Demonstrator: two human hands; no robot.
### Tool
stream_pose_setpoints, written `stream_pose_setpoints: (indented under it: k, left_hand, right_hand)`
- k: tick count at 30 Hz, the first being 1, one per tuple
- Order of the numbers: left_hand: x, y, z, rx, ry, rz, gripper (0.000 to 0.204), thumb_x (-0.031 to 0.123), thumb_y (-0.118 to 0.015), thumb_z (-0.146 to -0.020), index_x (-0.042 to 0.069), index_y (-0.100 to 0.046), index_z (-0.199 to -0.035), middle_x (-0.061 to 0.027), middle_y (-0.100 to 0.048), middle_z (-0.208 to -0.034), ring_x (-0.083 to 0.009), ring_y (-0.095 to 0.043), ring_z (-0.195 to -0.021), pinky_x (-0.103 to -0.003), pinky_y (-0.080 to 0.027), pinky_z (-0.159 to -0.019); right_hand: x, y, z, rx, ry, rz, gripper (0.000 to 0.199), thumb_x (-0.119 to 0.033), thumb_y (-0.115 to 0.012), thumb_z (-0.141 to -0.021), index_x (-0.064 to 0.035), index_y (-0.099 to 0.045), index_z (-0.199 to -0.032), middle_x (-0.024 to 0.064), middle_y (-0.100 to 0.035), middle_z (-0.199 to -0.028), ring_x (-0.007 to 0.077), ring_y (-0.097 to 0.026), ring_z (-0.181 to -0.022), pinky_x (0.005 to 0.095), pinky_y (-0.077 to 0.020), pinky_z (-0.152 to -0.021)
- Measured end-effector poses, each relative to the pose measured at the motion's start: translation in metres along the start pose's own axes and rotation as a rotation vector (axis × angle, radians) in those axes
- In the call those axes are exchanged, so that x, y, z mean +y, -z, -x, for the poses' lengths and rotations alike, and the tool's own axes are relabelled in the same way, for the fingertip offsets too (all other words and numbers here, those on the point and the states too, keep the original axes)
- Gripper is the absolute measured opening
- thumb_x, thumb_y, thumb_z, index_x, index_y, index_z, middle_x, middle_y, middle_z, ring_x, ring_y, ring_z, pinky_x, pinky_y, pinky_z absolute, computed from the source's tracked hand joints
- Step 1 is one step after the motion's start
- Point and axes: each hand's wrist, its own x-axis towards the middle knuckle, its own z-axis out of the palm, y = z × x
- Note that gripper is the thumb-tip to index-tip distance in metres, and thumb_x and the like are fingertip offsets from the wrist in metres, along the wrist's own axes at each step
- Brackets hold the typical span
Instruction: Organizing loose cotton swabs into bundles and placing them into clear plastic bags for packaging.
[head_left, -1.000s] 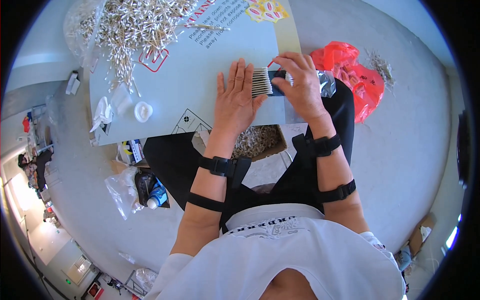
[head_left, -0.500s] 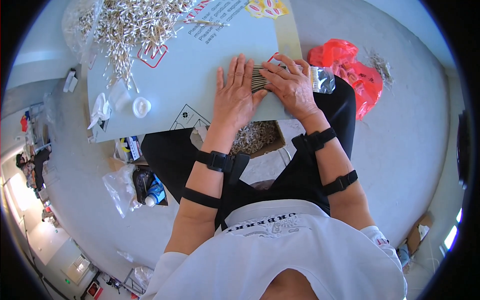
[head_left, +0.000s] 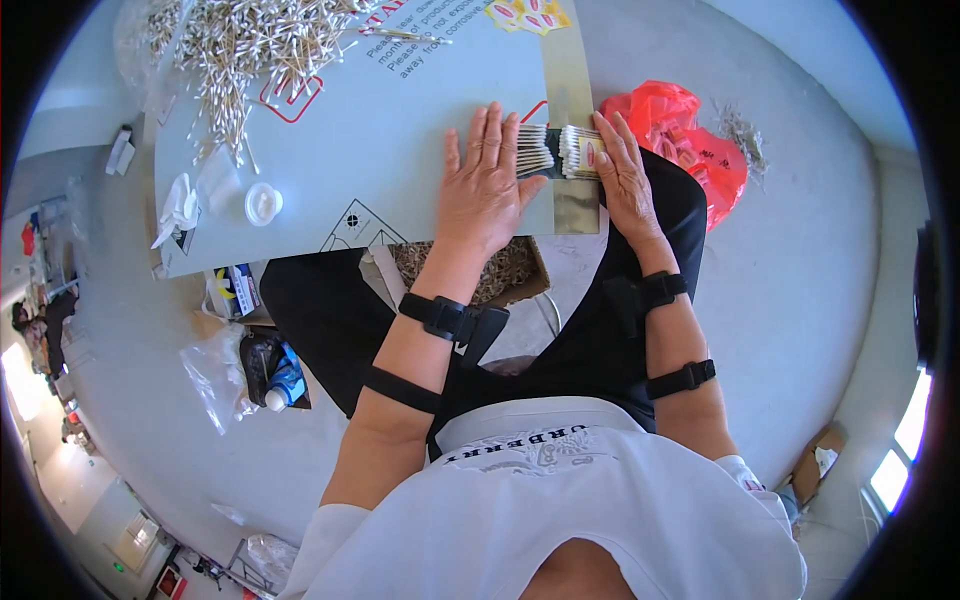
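Observation:
A row of cotton swabs [head_left: 548,150] lies side by side on a pale grey cardboard sheet [head_left: 380,150] that rests over my lap. My left hand [head_left: 486,185] lies flat on the sheet, fingers spread, its fingertips against the left end of the row. My right hand [head_left: 622,170] presses flat on the right end of the row, partly covering it. Both wrists and forearms wear black straps. A large loose heap of cotton swabs [head_left: 250,40] covers the sheet's far left part.
A small white round lid [head_left: 263,203] and crumpled clear plastic [head_left: 180,205] sit on the sheet's left. A red plastic bag [head_left: 690,135] lies on the floor at right. A brown box of debris [head_left: 500,270] sits under the sheet; bags [head_left: 255,365] lie at lower left.
My right hand has lowered from holding the swab bunch to pressing flat on it. My left hand has stayed flat beside it. The row now lies spread between both hands.

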Motion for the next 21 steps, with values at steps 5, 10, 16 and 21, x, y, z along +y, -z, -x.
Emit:
stream_pose_setpoints:
  k: [5,10,16,21]
  left_hand:
    - [0.009,-0.004,-0.002,-0.045,-0.01,0.004,0.075,0.048,-0.05,-0.095,0.008,-0.024,-0.152,-0.0128,-0.022,-0.159,-0.0263,-0.018,-0.148,-0.05,-0.011,-0.119]
    - [0.012,-0.005,-0.003,-0.045,-0.038,0.016,0.076,0.047,-0.053,-0.093,0.006,-0.024,-0.152,-0.0128,-0.022,-0.159,-0.0265,-0.018,-0.148,-0.05,-0.012,-0.119]
    - [0.023,-0.009,-0.005,-0.023,-0.066,0.063,0.078,0.042,-0.059,-0.091,0.004,-0.026,-0.151,-0.0134,-0.022,-0.158,-0.026,-0.019,-0.147,-0.049,-0.012,-0.119]
    - [0.03,-0.014,-0.012,0.091,-0.069,0.258,0.071,0.035,-0.058,-0.093,0.001,-0.029,-0.148,-0.0199,-0.025,-0.155,-0.0323,-0.023,-0.145,-0.048,-0.016,-0.118]
  right_hand:
    - [-0.002,-0.002,0.0,-0.009,0.003,-0.046,0.046,-0.029,-0.048,-0.101,-0.0159,-0.043,-0.145,0.0171,-0.036,-0.151,0.0333,-0.03,-0.142,0.0395,-0.0253,-0.115]
    - [0.003,-0.002,0.0,-0.011,0.022,-0.074,0.046,-0.028,-0.048,-0.101,-0.0163,-0.043,-0.145,0.0167,-0.035,-0.151,0.032,-0.029,-0.143,0.0389,-0.0256,-0.115]
    - [0.0,-0.003,-0.002,-0.011,-0.01,-0.073,0.046,-0.024,-0.048,-0.101,-0.0162,-0.043,-0.146,0.0167,-0.036,-0.151,0.0321,-0.03,-0.143,0.0379,-0.0263,-0.115]
    - [0.008,-0.002,-0.001,0.11,0.077,-0.109,0.047,-0.025,-0.049,-0.101,-0.0098,-0.042,-0.145,0.0153,-0.045,-0.144,0.0292,-0.042,-0.135,0.0362,-0.0328,-0.111]
